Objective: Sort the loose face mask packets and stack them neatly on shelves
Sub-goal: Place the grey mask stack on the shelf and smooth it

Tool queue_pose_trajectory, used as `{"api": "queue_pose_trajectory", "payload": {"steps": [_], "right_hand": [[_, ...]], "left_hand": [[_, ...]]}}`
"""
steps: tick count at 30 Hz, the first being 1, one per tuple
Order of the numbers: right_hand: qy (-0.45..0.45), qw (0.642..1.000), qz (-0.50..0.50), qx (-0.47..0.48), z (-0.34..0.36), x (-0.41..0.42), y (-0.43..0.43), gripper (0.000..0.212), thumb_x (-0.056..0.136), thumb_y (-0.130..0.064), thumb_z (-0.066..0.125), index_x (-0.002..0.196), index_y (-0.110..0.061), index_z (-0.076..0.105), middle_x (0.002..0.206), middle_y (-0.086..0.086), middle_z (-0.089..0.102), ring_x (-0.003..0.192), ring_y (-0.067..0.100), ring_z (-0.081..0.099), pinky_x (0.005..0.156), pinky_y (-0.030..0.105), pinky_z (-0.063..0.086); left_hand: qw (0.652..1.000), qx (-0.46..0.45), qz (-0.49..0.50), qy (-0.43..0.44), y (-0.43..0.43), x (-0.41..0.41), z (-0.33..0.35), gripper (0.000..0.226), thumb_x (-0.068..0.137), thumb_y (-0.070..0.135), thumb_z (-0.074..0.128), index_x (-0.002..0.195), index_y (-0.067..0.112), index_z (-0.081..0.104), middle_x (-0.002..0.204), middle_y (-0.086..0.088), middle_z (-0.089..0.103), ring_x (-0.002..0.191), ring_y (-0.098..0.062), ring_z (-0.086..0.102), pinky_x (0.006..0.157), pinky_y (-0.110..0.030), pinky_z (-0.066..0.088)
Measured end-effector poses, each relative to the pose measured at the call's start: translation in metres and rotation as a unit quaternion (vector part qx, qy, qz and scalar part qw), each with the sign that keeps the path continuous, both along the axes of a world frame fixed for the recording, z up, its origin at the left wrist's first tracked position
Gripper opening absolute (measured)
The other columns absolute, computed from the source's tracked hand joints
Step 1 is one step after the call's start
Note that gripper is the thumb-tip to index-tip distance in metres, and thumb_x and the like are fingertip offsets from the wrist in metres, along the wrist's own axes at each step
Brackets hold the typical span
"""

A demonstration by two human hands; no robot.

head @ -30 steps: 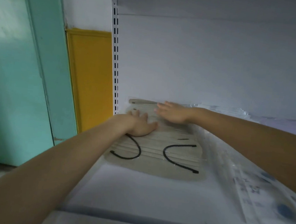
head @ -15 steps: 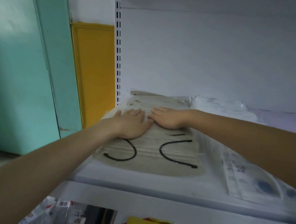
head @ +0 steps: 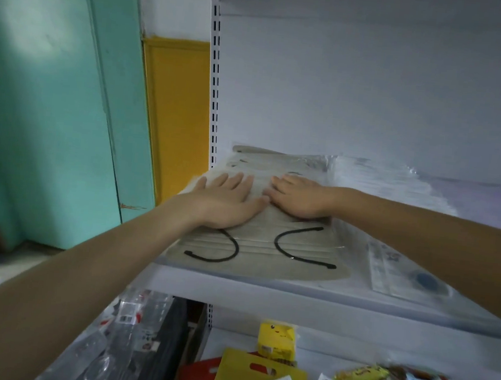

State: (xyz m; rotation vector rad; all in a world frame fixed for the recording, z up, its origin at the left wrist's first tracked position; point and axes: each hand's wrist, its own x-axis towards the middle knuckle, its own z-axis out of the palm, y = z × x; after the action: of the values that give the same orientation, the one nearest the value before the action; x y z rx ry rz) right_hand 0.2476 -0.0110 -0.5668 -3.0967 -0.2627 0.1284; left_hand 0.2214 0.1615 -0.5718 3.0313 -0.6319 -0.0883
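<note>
- Beige under clear plastic, black ear loops showing through: the stack of mask packets point(head: 267, 252) lies at the left end of the white shelf point(head: 294, 295), close to the slotted upright point(head: 214, 94), with its near edge just behind the shelf's front lip.
- My left hand point(head: 226, 203) lies flat on the top packet, fingers straight and slightly spread, gripping nothing.
- My right hand point(head: 300, 199) lies the same way just beside it, palm down, fingertips nearly meeting the left thumb. It too holds nothing.
- I judge this to be the squaring step: I am pressing the pile down to flatten it and line up its edges.
- The packets at the back look fanned out rather than flush, so next the pile probably needs nudging square from the sides, gently, since slick plastic slides.
- To the right, a heap of clear packets point(head: 375, 183) holding white masks sits against the beige pile, and a printed packet point(head: 403, 272) lies nearer the front, so sorting is partly done.
- The lower shelf point(head: 229, 338) holds mixed goods, including a yellow tissue pack point(head: 276, 339). I cannot tell whether any masks remain there.
</note>
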Motion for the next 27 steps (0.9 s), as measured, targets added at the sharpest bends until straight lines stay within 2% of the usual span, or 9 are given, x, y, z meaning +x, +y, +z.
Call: {"api": "queue_pose_trajectory", "payload": {"steps": [8,11,13,15,17,19,22,25,27], "right_hand": [[-0.007,1.000,0.009,0.003,-0.009,-0.013,0.002,0.068,0.097,-0.055,0.012,0.150,-0.015,-0.003,0.158,0.009,-0.003,0.146,0.024,-0.003,0.118,0.040,0.001],[0.018,0.999,0.028,-0.013,-0.004,-0.012,-0.001,0.068,0.096,-0.054,0.009,0.149,-0.012,0.013,0.156,0.015,0.013,0.143,0.029,0.012,0.117,0.043,0.010],[0.000,0.999,0.029,0.023,0.008,-0.005,-0.006,0.057,0.100,-0.042,0.012,0.144,-0.008,0.026,0.151,0.018,0.023,0.140,0.030,0.021,0.116,0.041,0.015],[-0.021,0.997,0.003,0.078,0.023,0.005,-0.017,0.048,0.103,-0.029,0.019,0.143,-0.004,0.028,0.153,0.018,0.020,0.141,0.028,0.017,0.116,0.036,0.011],[-0.021,0.996,-0.021,0.079,0.033,0.014,-0.029,0.050,0.103,-0.027,0.019,0.146,-0.001,0.022,0.156,0.017,0.012,0.144,0.029,0.008,0.117,0.039,0.005],[-0.013,0.999,-0.035,0.010,0.028,0.023,-0.037,0.052,0.103,-0.032,0.016,0.148,-0.005,0.018,0.157,0.014,0.008,0.145,0.029,0.004,0.117,0.043,0.004],[0.011,0.995,-0.025,-0.098,0.011,0.036,-0.043,0.058,0.100,-0.045,0.010,0.150,-0.016,0.010,0.158,0.006,0.005,0.146,0.024,0.003,0.117,0.049,0.002],[-0.053,0.995,-0.043,-0.076,0.014,0.049,-0.043,0.060,0.099,-0.048,0.012,0.151,-0.020,0.001,0.159,0.006,-0.001,0.146,0.023,-0.001,0.115,0.046,-0.006],[-0.069,0.994,-0.056,-0.059,0.018,0.055,-0.040,0.060,0.099,-0.046,0.015,0.151,-0.018,0.002,0.158,0.007,-0.001,0.146,0.023,0.001,0.115,0.043,-0.005]], "left_hand": [[0.999,-0.013,-0.037,-0.007,0.005,-0.009,-0.005,0.072,0.091,0.065,0.009,0.151,0.029,-0.006,0.159,0.008,-0.011,0.146,-0.013,-0.009,0.116,-0.044,-0.006],[0.998,-0.049,-0.041,0.017,0.008,-0.004,0.002,0.072,0.090,0.066,0.006,0.151,0.028,-0.005,0.159,0.007,-0.010,0.146,-0.013,-0.008,0.118,-0.043,-0.005],[0.996,-0.086,-0.009,0.007,0.017,0.011,0.012,0.071,0.091,0.065,0.005,0.151,0.028,-0.006,0.159,0.004,-0.011,0.146,-0.017,-0.009,0.119,-0.045,-0.003],[0.992,-0.118,0.047,0.022,0.030,0.026,0.018,0.071,0.092,0.064,0.006,0.151,0.027,-0.006,0.159,0.002,-0.010,0.146,-0.020,-0.010,0.119,-0.047,-0.001],[0.973,-0.197,0.070,0.095,0.038,0.033,0.016,0.070,0.094,0.062,0.010,0.151,0.026,-0.007,0.159,0.006,-0.011,0.146,-0.017,-0.009,0.119,-0.044,-0.002],[0.946,-0.280,0.053,0.155,0.038,0.036,0.008,0.071,0.093,0.063,0.014,0.151,0.027,-0.007,0.158,0.011,-0.012,0.146,-0.013,-0.007,0.117,-0.040,0.000],[0.929,-0.331,0.046,0.158,0.036,0.049,0.003,0.071,0.093,0.063,0.015,0.152,0.028,-0.005,0.158,0.012,-0.008,0.146,-0.012,-0.003,0.117,-0.038,0.002],[0.911,-0.373,0.059,0.165,0.036,0.069,0.008,0.069,0.094,0.063,0.015,0.152,0.030,0.000,0.159,0.009,-0.005,0.147,-0.015,0.002,0.119,-0.042,0.004],[0.892,-0.400,0.074,0.194,0.032,0.078,0.011,0.068,0.093,0.064,0.017,0.151,0.031,0.002,0.160,0.006,-0.002,0.147,-0.017,0.003,0.118,-0.043,0.004]]}}
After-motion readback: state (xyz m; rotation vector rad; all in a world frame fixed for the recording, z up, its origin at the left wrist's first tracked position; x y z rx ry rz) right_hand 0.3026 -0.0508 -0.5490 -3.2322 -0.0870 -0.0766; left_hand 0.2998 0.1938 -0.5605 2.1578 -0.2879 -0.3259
